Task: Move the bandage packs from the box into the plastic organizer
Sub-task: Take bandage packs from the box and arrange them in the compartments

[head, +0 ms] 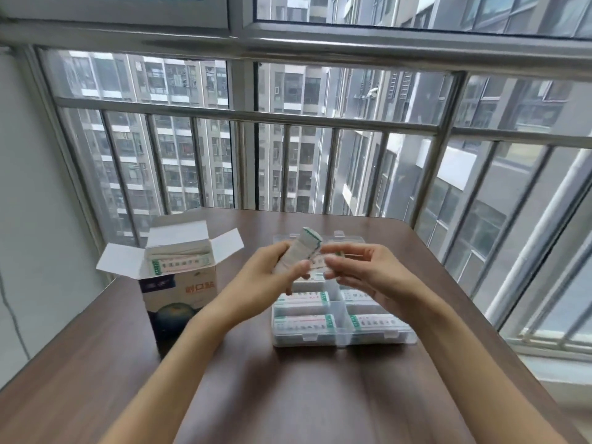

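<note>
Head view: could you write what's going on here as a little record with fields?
setting: brown table by a barred window
box: stands open at left, packs still inside
organizer: clear, lid open, right of box
organizer contents: four near compartments each hold packs
left hand: holds a stack of packs above the organizer
right hand: fingertips at the stack's end; grip blurred
task stage: partly done

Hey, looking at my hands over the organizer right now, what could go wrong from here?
1. The left hand holds the bandage stack loosely above the organizer; packs could slip and scatter.
2. The visible compartments look full, so more may not fit.
3. The open box stands upright near your left forearm and could tip.
</note>
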Motion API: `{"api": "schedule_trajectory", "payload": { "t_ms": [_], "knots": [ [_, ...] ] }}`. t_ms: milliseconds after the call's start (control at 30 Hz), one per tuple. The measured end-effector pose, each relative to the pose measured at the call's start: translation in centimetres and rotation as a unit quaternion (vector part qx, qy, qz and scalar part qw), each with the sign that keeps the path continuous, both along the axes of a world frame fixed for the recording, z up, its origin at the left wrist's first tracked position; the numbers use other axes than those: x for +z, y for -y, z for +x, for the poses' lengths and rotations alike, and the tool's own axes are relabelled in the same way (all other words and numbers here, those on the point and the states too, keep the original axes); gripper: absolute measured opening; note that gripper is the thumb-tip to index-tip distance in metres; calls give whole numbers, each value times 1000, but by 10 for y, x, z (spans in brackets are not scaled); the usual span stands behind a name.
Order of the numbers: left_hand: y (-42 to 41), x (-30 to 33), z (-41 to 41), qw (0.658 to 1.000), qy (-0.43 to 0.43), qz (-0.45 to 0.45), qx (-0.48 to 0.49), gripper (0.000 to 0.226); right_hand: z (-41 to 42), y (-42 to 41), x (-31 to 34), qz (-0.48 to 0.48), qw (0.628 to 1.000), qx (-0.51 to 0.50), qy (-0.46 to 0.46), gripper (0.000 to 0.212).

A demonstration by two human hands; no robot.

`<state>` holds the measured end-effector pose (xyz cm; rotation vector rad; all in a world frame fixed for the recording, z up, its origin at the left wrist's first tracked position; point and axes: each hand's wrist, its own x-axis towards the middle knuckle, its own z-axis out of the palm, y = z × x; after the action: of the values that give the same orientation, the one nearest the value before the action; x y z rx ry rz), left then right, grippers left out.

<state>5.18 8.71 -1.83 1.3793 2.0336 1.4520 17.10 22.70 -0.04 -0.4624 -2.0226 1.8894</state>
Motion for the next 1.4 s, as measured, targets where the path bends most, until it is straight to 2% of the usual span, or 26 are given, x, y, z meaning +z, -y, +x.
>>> {"api": "schedule_trajectory", "payload": {
  "t_ms": [100, 167, 267, 333, 500, 600, 700, 733, 800, 867, 933, 1067, 1133, 1200, 1333, 1400],
  "knots": [
    [7, -12, -8, 994, -57, 9, 88, 7, -6, 1, -11, 121, 991, -59, 12, 12],
    [12, -18, -13, 989, -56, 25, 132, 10, -12, 0, -18, 205, 974, -92, 33, 11],
    [16, -17, -12, 989, 69, 33, 127, 20, -19, -1, -28, 305, 946, -77, 77, 8],
    [16, -14, -7, 978, 171, 23, 121, 23, -20, 1, -30, 331, 938, -52, 89, 8],
    [14, -11, 0, 920, 377, 69, 75, 22, -25, 5, -24, 423, 895, -21, 141, 7],
    [14, -11, 1, 894, 434, 88, 69, 25, -28, 7, -22, 451, 878, -18, 157, 6],
    [16, -10, -1, 902, 417, 88, 65, 26, -30, 6, -23, 462, 870, -35, 169, 11],
    [17, -11, 0, 914, 394, 77, 63, 25, -29, 6, -23, 450, 878, -67, 147, 13],
    [19, -12, 2, 942, 328, 55, 52, 20, -26, 11, -20, 357, 922, -134, 63, 18],
    [20, -14, 6, 957, 282, 54, 33, 16, -22, 20, -15, 231, 964, -128, 29, 30],
    [19, -15, 9, 963, 261, 56, 26, 19, -20, 28, -16, 162, 982, -93, 32, 30],
    [15, -16, 14, 964, 261, 43, 20, 19, -17, 30, -23, 114, 987, -116, -13, 17],
    [14, -17, 15, 954, 295, 45, 5, 22, -14, 28, -24, 96, 987, -130, -27, 15],
    [13, -18, 15, 955, 293, 49, 3, 22, -11, 26, -24, 67, 989, -128, -34, 16],
    [12, -21, 10, 958, 270, 71, 70, 18, -3, 16, -24, 14, 988, -145, -57, 10],
    [13, -21, 5, 964, 228, 86, 110, 17, 1, 9, -20, -11, 988, -145, -55, 15]
  ]
}}
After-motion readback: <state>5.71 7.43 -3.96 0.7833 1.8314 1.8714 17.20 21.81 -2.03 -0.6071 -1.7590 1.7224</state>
